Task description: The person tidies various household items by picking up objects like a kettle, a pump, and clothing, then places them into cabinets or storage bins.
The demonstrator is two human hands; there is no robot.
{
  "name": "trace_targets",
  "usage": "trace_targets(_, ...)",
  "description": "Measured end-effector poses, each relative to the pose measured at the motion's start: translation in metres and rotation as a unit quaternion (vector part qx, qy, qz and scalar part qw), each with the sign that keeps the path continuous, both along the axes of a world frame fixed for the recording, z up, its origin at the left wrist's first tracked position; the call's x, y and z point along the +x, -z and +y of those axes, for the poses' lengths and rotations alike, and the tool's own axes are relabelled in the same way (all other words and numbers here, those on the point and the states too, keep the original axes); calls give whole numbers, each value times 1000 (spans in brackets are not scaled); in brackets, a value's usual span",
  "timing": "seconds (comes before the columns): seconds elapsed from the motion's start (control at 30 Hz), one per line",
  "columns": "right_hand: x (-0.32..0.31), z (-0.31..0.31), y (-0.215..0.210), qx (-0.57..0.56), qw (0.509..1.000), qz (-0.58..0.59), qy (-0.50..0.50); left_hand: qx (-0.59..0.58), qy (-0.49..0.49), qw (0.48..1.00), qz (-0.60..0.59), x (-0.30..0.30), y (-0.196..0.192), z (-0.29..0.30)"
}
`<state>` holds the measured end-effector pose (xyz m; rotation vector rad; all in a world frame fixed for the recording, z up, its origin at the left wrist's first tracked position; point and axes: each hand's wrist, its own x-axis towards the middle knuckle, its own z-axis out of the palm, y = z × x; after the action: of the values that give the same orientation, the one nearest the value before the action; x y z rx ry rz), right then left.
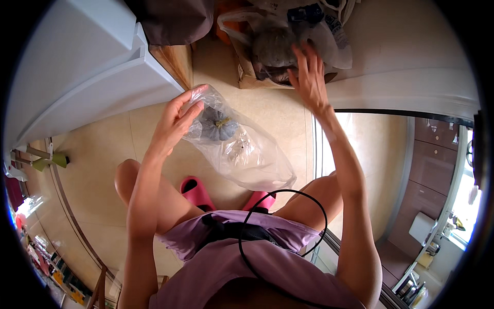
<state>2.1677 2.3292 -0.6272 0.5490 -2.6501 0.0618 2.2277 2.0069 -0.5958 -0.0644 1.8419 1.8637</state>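
My left hand (177, 121) grips the rim of a clear plastic bag (262, 159), which hangs over the floor in front of my knees. A grey-green ribbed pumpkin (212, 126) with a pale stem shows through the film, close to my left fingers. Further off to the right, my right hand (310, 77) has its fingers stretched apart over a cardboard box (252, 82). Beside those fingers a round, dull green pumpkin-like thing (272, 47) lies in the box. Whether my fingertips touch it or the bags there I cannot tell.
White plastic bags (337, 44) bulge from the box's right side. A white cabinet-like unit (98, 87) stands at left, near a wooden piece (175, 62) and a dark cloth-like bag (177, 20). A black cable (324, 211) loops over my lap. Pink slippers (196, 191) are on my feet.
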Motion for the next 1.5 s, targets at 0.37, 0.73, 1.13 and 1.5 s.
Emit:
trace_targets(0.37, 130, -140, 138, 58, 815, -557, -153, -7, -3, 1000, -2, 3, 7, 6)
trace_targets(0.73, 132, -123, 248, -624, 412, -568, 345, 18, 63, 998, -15, 6, -8, 10)
trace_targets(1.13, 116, -137, 215, -673, 358, -601, 240, -16, 80, 997, -4, 20, 1, 3)
trace_targets(1.5, 106, -172, 216, -637, 548, -516, 165, -40, 25, 998, 40, 18, 2, -1)
